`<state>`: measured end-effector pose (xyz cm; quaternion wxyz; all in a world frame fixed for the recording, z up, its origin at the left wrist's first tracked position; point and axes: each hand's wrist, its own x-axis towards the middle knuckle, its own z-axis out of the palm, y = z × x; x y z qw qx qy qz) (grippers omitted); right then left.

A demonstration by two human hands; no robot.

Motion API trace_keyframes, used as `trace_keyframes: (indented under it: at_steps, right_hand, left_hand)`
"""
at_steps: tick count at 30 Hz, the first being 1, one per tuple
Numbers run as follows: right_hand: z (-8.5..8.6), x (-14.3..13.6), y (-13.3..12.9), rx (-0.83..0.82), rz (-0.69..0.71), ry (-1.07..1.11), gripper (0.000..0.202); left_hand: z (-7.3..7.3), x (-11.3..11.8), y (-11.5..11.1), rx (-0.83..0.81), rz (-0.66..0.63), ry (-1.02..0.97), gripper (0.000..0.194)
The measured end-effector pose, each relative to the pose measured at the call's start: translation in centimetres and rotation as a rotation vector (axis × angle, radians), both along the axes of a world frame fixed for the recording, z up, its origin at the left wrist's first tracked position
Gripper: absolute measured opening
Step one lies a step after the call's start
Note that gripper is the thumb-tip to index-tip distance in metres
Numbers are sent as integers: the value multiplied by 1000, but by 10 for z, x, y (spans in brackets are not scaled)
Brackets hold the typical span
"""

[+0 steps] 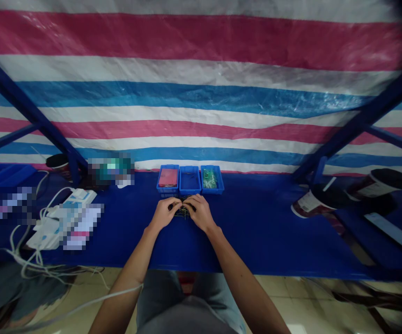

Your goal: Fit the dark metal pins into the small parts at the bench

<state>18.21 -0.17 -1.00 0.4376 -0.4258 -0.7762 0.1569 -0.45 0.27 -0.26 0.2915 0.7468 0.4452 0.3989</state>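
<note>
Head view: you have both hands low over the blue table, meeting in front of three small blue bins. Your left hand is curled into a pinch, thumb and fingers drawn in with a small dark gap behind the tips; your right hand mirrors it, its tips brought close to the left's. Whatever sits between your fingertips is too small to make out, so you cannot tell from here if either hand has hold of a piece. Just beneath them lies a small heap of thin dark and yellowish pieces, on the table and partly hidden by your fingers. Bringing both pinches together directly above it probably suits such fine work, and keeps each hand steady against the other. The left bin has flat pink pieces, the middle bin looks mostly bare inside, and the right bin holds green and clear pieces. They stand side by side just beyond your hands, likely so that each kind is kept apart and within easy reach
</note>
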Motion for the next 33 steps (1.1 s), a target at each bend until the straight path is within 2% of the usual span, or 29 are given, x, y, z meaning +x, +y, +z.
trace_keyframes:
  at_steps: [7,15,21,27,33]
  right_hand:
    - [-2,1,1,-13,6,15,14]
    - [-5,1,1,8,-8,22,20]
    - [-6,1,1,-5,2,11,22]
    - [-1,0,-1,-21,17,32,12]
    - [4,1,-3,-39,21,10,12]
  left_hand:
    - [4,1,-2,11,8,14,24]
    - [-1,0,1,-5,20,-5,22]
    - [1,0,0,15,-6,-4,21]
    - [3,0,-1,11,0,-14,22]
    - [2,0,0,11,9,-14,21]
